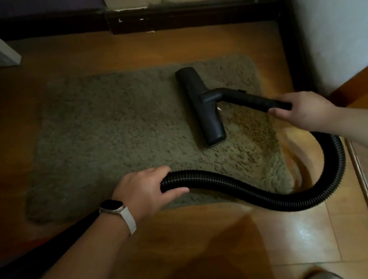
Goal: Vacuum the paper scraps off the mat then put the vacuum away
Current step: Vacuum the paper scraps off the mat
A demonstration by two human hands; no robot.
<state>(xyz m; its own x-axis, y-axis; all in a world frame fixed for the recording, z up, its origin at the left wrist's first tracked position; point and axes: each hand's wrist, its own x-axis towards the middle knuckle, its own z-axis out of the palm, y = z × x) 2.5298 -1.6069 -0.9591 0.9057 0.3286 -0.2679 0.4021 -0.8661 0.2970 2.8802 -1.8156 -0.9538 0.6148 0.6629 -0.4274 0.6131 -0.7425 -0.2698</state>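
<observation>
Vacuum head [201, 107] lies flat on the shaggy mat [106, 139], toward its far right corner, with a small white paper scrap [219, 108] just beside it under the wand [251, 98]. Of the hands, the right hand [303, 108] grips the wand's near end, fingers curled round it. The left hand [145, 191] wraps around the ribbed hose [259, 192] over the mat's near edge.

Dim, warm-toned indoor view. The brightest area is the pale wall [339, 18] at right, and glossy floor tiles [313, 232] nearby show whitish glare. A broad dark shadow covers the near floor and the left side. Wide-angle distortion bends the edges. The mat [106, 139] looks soft and slightly blurred.
</observation>
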